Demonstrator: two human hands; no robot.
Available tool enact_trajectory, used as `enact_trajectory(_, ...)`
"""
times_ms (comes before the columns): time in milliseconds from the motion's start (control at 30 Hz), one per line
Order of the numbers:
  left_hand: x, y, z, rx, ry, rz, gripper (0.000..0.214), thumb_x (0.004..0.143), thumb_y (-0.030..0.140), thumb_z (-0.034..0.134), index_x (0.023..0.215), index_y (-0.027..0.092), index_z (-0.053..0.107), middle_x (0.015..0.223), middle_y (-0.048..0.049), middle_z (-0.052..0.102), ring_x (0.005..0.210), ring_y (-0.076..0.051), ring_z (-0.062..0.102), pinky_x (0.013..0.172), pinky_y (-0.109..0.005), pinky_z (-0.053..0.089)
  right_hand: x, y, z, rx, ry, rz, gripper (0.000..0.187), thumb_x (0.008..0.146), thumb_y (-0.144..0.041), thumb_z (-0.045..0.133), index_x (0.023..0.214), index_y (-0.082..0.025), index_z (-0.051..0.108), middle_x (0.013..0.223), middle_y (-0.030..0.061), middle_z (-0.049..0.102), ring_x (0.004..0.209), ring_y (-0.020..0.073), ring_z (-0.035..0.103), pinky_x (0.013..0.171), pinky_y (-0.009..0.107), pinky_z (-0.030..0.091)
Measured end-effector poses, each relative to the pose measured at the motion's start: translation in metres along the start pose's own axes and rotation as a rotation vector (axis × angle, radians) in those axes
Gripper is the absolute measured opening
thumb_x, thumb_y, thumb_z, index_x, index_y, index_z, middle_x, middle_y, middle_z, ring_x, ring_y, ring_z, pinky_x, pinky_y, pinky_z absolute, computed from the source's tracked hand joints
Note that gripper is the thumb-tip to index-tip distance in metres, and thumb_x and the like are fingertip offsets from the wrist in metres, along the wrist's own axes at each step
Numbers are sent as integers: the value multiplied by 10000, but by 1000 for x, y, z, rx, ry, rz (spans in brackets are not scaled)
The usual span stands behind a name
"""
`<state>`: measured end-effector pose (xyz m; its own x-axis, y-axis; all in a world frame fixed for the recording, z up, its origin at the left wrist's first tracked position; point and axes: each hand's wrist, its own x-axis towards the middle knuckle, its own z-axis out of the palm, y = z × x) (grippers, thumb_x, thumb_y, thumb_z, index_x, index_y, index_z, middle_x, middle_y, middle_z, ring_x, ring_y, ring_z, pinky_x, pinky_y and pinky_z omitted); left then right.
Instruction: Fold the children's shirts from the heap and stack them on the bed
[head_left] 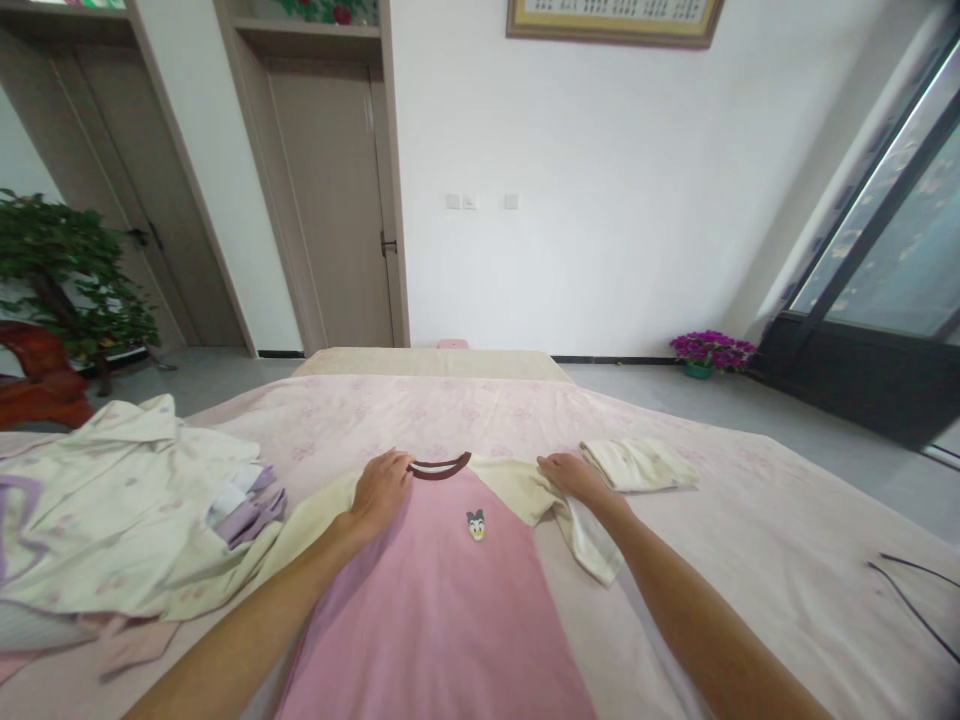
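One pale pink sheet (750,540), one pink shirt (457,600) on it

Shirt's spread face up, front and centre, clothes pile (127,520) at left, folded whitish cloth (645,466) at right. Left hand (382,490): fingers loosely bent by the brown collar (439,475); right hand (568,475): fingers nearly together on the cream sleeve (517,482). Can't tell if either's pinching fabric. Tiniest bit: duck-face patch (476,526) on the chest.

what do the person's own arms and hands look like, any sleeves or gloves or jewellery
Both the left hand and right hand are gloveless. The left forearm and right forearm are bare, with no sleeve, watch or bracelet in view. No ring shows, though some fingers are hard to make out.
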<state>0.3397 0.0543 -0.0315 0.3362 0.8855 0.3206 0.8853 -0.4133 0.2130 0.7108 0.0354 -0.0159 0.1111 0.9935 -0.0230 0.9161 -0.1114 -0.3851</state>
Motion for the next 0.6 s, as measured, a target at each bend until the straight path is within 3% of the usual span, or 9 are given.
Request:
enact_trajectory(133, -5, 41, 19, -81, -120, 291, 484, 976, 418, 370, 1401, 210, 476, 1479, -80, 452, 1400, -247, 338, 1163, -417, 243, -19, 33, -14, 33, -119, 18, 348, 819, -480, 541, 687, -175, 645, 774, 53, 669, 726, 169, 576, 639, 264, 362)
enact_trajectory(300, -12, 55, 44, -23, -192, 299, 605, 957, 568, 334, 1478, 260, 368, 1567, -95, 300, 1446, -305, 235, 1159, -508, 197, -63, 64, -26, 103, -162, 31, 200, 674, -365, 655, 667, -175, 595, 665, -14, 605, 642, 136, 514, 573, 241, 331)
enact_trajectory(400, -14, 52, 51, 2, -170, 307, 608, 959, 578, 314, 1487, 279, 348, 1578, -88, 275, 1453, -301, 215, 1163, -508, 173, -84, 74, -29, 352, -68, 55, 254, 762, -408, 567, 841, -172, 616, 751, 5, 640, 670, 145, 557, 577, 243, 370)
enact_trajectory(500, -14, 51, 50, 8, -167, 316, 614, 958, 584, 306, 1494, 284, 333, 1578, -87, 277, 1456, -295, 206, 1163, -499, 169, -88, 85, -30, 627, 76, 180, 364, 788, -482, 541, 953, -167, 617, 789, 41, 674, 699, 186, 617, 584, 270, 421)
enact_trajectory(600, -14, 51, 49, 10, -166, 318, 614, 958, 586, 307, 1496, 292, 325, 1576, -78, 284, 1458, -284, 201, 1165, -487, 163, -81, 97, -29, 440, 277, 234, 344, 765, -452, 590, 970, -180, 644, 844, 68, 694, 804, 235, 642, 672, 309, 451)
